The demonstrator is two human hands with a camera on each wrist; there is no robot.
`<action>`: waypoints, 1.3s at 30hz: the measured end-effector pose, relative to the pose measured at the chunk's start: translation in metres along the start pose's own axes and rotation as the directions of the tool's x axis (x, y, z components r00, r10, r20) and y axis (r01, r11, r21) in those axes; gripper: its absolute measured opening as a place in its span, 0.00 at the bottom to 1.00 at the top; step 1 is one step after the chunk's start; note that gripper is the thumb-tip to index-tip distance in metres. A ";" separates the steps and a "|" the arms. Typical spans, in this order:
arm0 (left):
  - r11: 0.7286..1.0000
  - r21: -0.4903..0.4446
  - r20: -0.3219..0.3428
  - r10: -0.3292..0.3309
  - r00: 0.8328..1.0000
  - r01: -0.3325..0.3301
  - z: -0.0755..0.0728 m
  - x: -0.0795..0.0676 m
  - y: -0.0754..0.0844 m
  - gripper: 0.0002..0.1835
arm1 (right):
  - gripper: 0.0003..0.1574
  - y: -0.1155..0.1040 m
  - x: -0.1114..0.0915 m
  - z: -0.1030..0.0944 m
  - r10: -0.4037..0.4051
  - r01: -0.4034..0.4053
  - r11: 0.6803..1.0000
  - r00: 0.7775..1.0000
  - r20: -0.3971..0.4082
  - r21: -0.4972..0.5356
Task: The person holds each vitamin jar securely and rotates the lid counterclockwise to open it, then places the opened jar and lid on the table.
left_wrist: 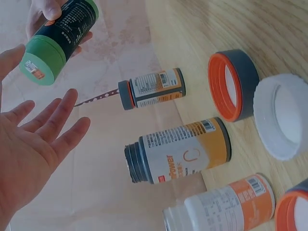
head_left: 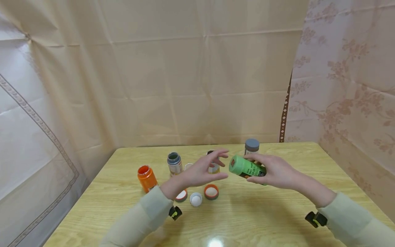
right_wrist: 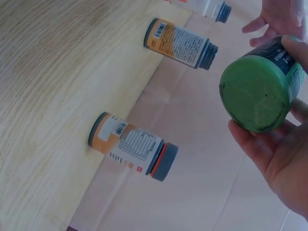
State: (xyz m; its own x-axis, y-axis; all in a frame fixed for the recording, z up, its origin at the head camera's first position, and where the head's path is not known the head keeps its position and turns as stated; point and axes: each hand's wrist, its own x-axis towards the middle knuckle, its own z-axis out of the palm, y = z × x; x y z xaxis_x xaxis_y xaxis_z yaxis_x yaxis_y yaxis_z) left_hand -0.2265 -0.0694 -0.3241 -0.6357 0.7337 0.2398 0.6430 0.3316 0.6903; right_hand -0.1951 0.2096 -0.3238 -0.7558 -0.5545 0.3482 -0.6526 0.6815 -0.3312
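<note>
A green bottle with a dark label [head_left: 253, 168] and a green cap [head_left: 237, 165] is held tilted above the table by my right hand [head_left: 277, 170], fingers and thumb round its body. The cap end points left, toward my left hand [head_left: 202, 169]. That hand has its fingers spread, a short gap from the cap, and holds nothing. In the left wrist view the green cap [left_wrist: 44, 60] is on the bottle; in the right wrist view the bottle's base [right_wrist: 255, 94] faces the camera.
On the wooden table [head_left: 262, 212] stand an open orange bottle [head_left: 147, 178], an open grey-necked bottle [head_left: 175, 164], an open bottle with a yellow-orange label [left_wrist: 187, 150], a white bottle [left_wrist: 221, 207] and a grey-capped bottle [head_left: 252, 145]. Several loose caps, including a white one [head_left: 195, 199], lie nearer me.
</note>
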 end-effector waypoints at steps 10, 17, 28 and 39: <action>0.999 -0.019 0.039 0.029 0.999 -0.028 0.008 0.005 -0.001 0.35 | 0.37 -0.001 0.000 0.003 -0.006 0.007 1.000 1.000 0.020 -0.009; 0.999 -0.003 0.044 0.043 0.998 -0.043 0.012 0.008 -0.001 0.34 | 0.36 0.000 -0.001 0.006 -0.011 0.012 1.000 1.000 0.020 -0.019; 0.994 -0.035 0.031 0.102 0.994 -0.101 0.017 0.011 -0.002 0.29 | 0.38 -0.001 -0.003 0.009 -0.049 0.050 0.998 0.998 0.027 -0.034; 0.990 -0.033 0.014 0.141 0.990 -0.140 0.017 0.010 -0.002 0.27 | 0.38 -0.005 -0.001 0.008 -0.061 0.063 0.997 0.997 0.054 -0.049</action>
State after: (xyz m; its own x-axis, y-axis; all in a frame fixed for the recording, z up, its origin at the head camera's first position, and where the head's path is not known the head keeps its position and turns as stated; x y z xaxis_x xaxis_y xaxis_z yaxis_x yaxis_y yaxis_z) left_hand -0.2266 -0.0530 -0.3349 -0.5331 0.7811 0.3252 0.7115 0.2058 0.6719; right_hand -0.1912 0.2033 -0.3293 -0.7166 -0.6201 0.3194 -0.6958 0.6674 -0.2655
